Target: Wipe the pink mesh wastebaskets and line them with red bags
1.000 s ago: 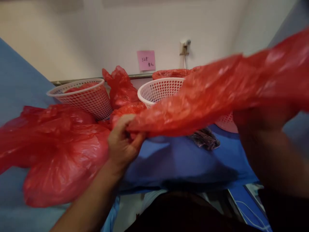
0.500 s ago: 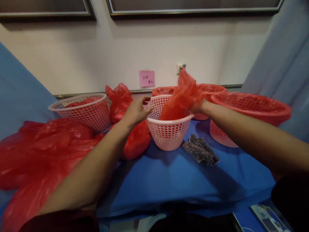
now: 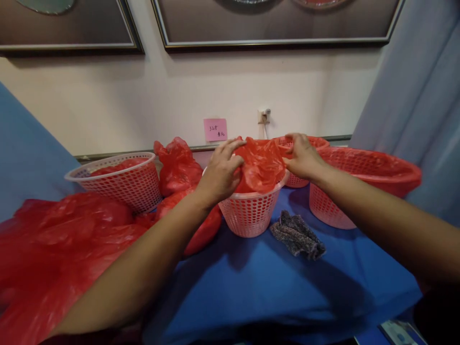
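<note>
A red plastic bag [image 3: 260, 167] sits bunched in the mouth of a pink perforated basket [image 3: 251, 215], its top standing above the rim. My left hand [image 3: 223, 170] is closed on the bag's left edge, fingers curled over it. On the opposite side, my right hand [image 3: 304, 155] has its thumb and fingers bent around the bag's right edge. The bag's lower part is hidden inside the basket. In front and to the right lies a crumpled dark grey speckled cloth [image 3: 298, 235].
Filled red bags [image 3: 179, 167] and a heap of red plastic [image 3: 68, 235] lie on the left beside another pink basket [image 3: 118, 184]. Red-lined baskets [image 3: 366, 165] stand at right. A blue cloth [image 3: 258, 287] covers the table. Behind are a socket [image 3: 264, 116] and pink note [image 3: 215, 129].
The bag has come down from above the basket and spread across its mouth. My left hand has moved from the rim onto the bag. The view has tilted up slightly.
</note>
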Motion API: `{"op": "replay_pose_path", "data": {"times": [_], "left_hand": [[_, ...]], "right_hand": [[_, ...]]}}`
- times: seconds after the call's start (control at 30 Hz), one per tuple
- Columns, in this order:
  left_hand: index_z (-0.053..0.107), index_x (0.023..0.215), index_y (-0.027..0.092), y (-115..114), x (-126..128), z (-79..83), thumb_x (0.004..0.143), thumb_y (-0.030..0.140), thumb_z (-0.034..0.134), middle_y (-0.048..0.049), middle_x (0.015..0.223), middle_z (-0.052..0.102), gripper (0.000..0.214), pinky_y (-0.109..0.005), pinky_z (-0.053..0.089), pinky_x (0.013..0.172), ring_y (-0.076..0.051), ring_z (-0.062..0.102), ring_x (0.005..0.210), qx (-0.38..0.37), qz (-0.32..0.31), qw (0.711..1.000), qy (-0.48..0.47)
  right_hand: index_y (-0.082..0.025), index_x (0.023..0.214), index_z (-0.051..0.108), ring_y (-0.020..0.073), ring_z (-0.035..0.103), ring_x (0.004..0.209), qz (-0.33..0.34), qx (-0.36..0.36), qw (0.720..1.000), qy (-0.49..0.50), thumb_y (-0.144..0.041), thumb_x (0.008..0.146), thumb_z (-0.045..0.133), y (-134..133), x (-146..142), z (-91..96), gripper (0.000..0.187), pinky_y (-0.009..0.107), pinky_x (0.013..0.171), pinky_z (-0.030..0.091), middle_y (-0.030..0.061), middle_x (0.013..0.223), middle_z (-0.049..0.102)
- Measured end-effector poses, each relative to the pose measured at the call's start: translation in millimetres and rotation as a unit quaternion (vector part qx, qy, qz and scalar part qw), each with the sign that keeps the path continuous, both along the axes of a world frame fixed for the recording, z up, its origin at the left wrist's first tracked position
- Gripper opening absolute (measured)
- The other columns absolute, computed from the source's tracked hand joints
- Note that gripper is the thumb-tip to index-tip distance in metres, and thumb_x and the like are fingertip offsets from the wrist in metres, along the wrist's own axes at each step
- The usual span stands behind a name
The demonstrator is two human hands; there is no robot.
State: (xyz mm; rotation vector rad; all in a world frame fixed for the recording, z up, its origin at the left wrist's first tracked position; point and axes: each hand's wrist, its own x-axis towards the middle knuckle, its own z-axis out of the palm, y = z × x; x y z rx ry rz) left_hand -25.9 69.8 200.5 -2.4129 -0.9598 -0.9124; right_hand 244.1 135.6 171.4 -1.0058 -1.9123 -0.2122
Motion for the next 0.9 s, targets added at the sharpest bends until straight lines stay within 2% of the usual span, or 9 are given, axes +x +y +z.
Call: {"op": "replay_pose_path", "data": {"times": [0.07,0.17,0.33,0.43,0.6,0.67,0.77,0.83,0.9], "left_hand": [[0.066,0.087,0.02,3.8,-5.6,1.5,0.077,0.002,0.058,-0.0111,0.146,0.06,0.023,-0.06,0.041,0.119,-0.033,0.047,0.142,-0.002,0.017,1.0,0.002],[0.066,0.09,0.02,5.7,-26.1,5.1,0.072,-0.001,0.056,-0.0119,0.132,0.069,0.029,-0.058,0.046,0.113,-0.032,0.055,0.133,-0.002,0.05,0.999,0.018],[0.063,0.082,0.021,2.2,-90.5,4.8,0.079,0.012,0.059,-0.0131,0.122,0.072,0.011,-0.059,0.046,0.11,-0.035,0.06,0.124,0.049,0.167,0.985,-0.016],[0.062,0.081,0.02,-5.3,-112.7,-2.6,0.078,0.016,0.062,-0.0175,0.127,0.07,0.005,-0.062,0.045,0.11,-0.039,0.06,0.126,0.025,0.209,0.977,-0.034],[0.051,0.141,0.02,-27.7,-77.8,-0.3,0.079,0.018,0.066,-0.0174,0.161,0.045,0.063,-0.059,0.036,0.122,-0.035,0.042,0.15,0.009,0.102,0.991,-0.086],[0.046,0.148,0.023,-30.8,-58.2,8.7,0.079,0.016,0.066,-0.0144,0.164,0.042,0.072,-0.059,0.033,0.123,-0.034,0.035,0.154,0.0,0.062,0.996,-0.059],[0.067,0.118,0.023,-25.2,-44.9,20.1,0.082,0.014,0.064,-0.0098,0.127,0.071,0.037,-0.057,0.042,0.114,-0.032,0.06,0.13,-0.055,0.042,0.997,0.034],[0.069,0.093,0.022,-22.3,-45.8,20.2,0.088,0.016,0.061,-0.0055,0.094,0.075,0.011,-0.051,0.05,0.101,-0.027,0.069,0.1,-0.08,0.03,0.994,0.072],[0.066,0.086,0.022,-25.6,-50.1,12.1,0.094,0.019,0.058,-0.0035,0.083,0.072,0.012,-0.045,0.053,0.092,-0.023,0.067,0.086,-0.079,0.001,0.994,0.079]], "right_hand": [[-0.021,0.144,0.051,0.0267,0.066,0.112,0.03,0.041,0.999,-0.016,-0.013,0.083,0.068,-7.2,-5.0,3.0,0.065,0.044,0.095,0.057,0.0158,0.138,0.058],[-0.024,0.117,0.067,0.0221,0.068,0.1,0.108,0.012,0.985,-0.131,-0.004,0.083,0.053,-9.8,-11.1,3.0,0.041,0.037,0.088,0.056,0.0072,0.113,0.07],[-0.02,0.087,0.065,0.0219,0.065,0.083,0.002,-0.002,0.988,-0.157,-0.008,0.08,0.052,-1.2,19.5,-0.9,0.019,0.032,0.074,0.048,0.006,0.087,0.07],[-0.021,0.086,0.063,0.0215,0.063,0.079,0.018,0.005,0.984,-0.178,-0.011,0.08,0.055,-11.3,36.7,-4.3,0.014,0.031,0.07,0.046,0.0062,0.086,0.068],[-0.02,0.1,0.066,0.0209,0.063,0.085,0.095,0.019,0.975,-0.201,-0.024,0.097,0.054,-47.6,15.2,-9.8,0.013,0.032,0.074,0.046,0.0076,0.095,0.069],[-0.021,0.102,0.067,0.0211,0.064,0.087,0.099,0.04,0.97,-0.217,-0.026,0.101,0.052,-54.2,5.0,-9.8,0.017,0.033,0.077,0.045,0.0079,0.099,0.07],[-0.02,0.1,0.069,0.0204,0.063,0.086,0.099,0.058,0.96,-0.255,-0.026,0.103,0.05,-52.7,4.6,-6.5,0.02,0.034,0.076,0.042,0.0077,0.098,0.071],[-0.02,0.099,0.069,0.0192,0.062,0.08,0.087,0.065,0.956,-0.271,-0.026,0.103,0.049,-49.7,12.5,-4.3,0.021,0.032,0.072,0.041,0.0064,0.09,0.07],[-0.02,0.098,0.069,0.0182,0.06,0.074,0.072,0.075,0.953,-0.285,-0.026,0.104,0.047,-49.6,21.8,-5.2,0.023,0.032,0.069,0.039,0.005,0.082,0.068]]}}
